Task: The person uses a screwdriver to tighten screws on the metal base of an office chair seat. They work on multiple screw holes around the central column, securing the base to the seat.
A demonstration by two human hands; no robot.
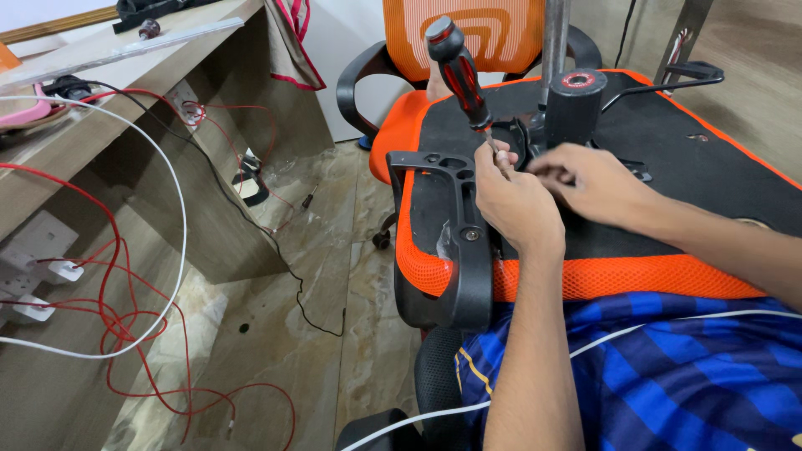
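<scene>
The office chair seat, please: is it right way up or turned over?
Turned over: the office chair seat shows its black underside, with the gas-lift socket pointing up.

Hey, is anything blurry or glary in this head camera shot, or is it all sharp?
Head view: the right hand is smeared by motion blur; the left hand and the red and black screwdriver are sharp; light is soft and even, with mild sheen on the marble floor; the desk edges bow slightly from wide-angle distortion.
</scene>
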